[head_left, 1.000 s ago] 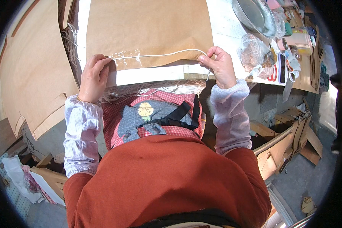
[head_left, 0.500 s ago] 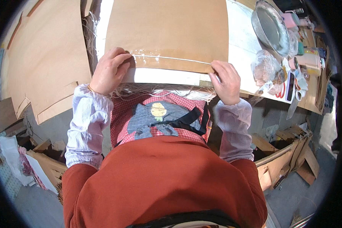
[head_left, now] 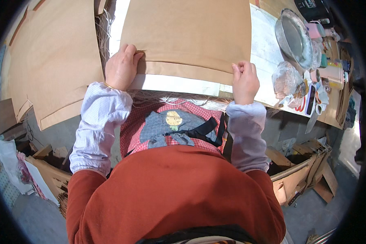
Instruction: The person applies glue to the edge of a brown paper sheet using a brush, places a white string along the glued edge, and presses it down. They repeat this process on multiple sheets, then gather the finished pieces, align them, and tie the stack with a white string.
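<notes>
At the table's near side, mid-frame, we've got the brown sheet (head_left: 187, 32) lying flat on a white backing (head_left: 177, 83), w/ its near edge turned up into a folded strip (head_left: 185, 70). Fold looks made end to end, L to R, & that's prob. the bulk of this edge done!

L hand (head_left: 121, 67) sits at the L end of the strip, fingertips & thumb bunched close at the paper; can't tell if any paper's pinched btwn them. R hand (head_left: 246, 83) is at the R end, fingers curled in, thumb near the index; again can't tell if it's got a grip or is just resting there. Hands well apart, whole strip btwn them.

What's left? Thin dark line runs along the strip's upper edge, so imo it's not pressed fully flat yet. Whether it's stuck down, no way to tell from here. Far end of the sheet runs out of view, so can't call that one.

Over on the L, stacked brown sheets (head_left: 57, 61), front one w/ a similar strip along its near edge; looks like a finished match. Loose white strings (head_left: 168, 99) hang by the table edge, just below the backing. R side: metal basin (head_left: 283, 40), clear plastic bag (head_left: 284, 79) near it, both clear of the sheet.
</notes>
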### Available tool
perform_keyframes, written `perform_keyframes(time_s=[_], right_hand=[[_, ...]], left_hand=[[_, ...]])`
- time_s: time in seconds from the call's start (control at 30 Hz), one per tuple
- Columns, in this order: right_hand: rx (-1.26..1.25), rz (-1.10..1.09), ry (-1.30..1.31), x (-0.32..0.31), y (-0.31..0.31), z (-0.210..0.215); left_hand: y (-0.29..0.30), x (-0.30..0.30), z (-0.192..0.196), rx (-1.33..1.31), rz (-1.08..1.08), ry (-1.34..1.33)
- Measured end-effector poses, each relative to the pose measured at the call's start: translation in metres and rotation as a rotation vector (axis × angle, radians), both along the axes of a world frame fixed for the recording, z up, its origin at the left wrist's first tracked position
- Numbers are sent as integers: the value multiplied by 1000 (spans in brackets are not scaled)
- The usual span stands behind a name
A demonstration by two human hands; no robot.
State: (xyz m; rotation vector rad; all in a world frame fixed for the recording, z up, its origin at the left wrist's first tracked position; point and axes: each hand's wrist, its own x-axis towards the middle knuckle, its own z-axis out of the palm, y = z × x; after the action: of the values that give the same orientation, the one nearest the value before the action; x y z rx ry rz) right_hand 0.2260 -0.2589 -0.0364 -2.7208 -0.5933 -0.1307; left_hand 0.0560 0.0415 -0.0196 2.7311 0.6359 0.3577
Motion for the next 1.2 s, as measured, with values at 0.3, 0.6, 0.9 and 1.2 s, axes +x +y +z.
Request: perform_keyframes(time_s=[0.3, 0.6, 0.9, 1.2], right_hand=[[58, 508, -44, -63, 47, 3], [0, 263, -69, -46, -52, 14], [-35, 339, -109, -51, -54, 11], [-16, 227, -89, -56, -52, 9]], left_hand=[[-60, 8, 18, 104, -402, 351], [-21, -16, -11, 322, -231, 209], [-23, -12, -7, 329, -216, 247], [-24, -12, -8, 339, -212, 265]])
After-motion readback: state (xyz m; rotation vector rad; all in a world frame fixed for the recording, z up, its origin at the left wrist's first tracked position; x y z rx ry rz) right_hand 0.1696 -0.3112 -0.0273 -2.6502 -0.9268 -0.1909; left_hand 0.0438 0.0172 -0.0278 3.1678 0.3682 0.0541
